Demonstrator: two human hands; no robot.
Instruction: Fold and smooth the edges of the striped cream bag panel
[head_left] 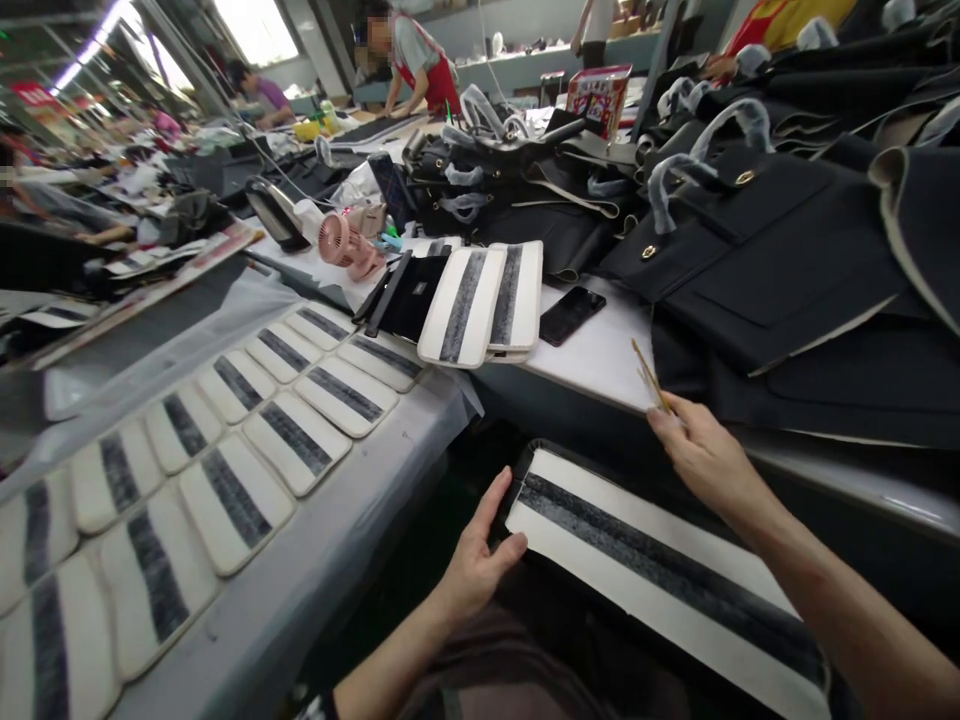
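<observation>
A long white panel [645, 590] with a dark mottled stripe down its middle and a black edge lies slanted across my lap. My left hand [480, 550] grips its near-left end, thumb on the white face and fingers along the black edge. Above the panel, my right hand [694, 435] pinches a slim brass-coloured tool [649, 372] with two thin points, pointing up and away; its exact kind is unclear. My right forearm covers part of the panel's far end. Similar striped panels [463, 305] lie stacked on the white worktop ahead.
Several striped panels [236, 500] are laid in rows on the plastic-covered table at left. A phone [573, 315], a pink fan [349, 245] and a kettle [276, 213] rest on the worktop. Black bags [757, 250] with wrapped handles fill the right. A person in a red apron [442, 85] works beyond.
</observation>
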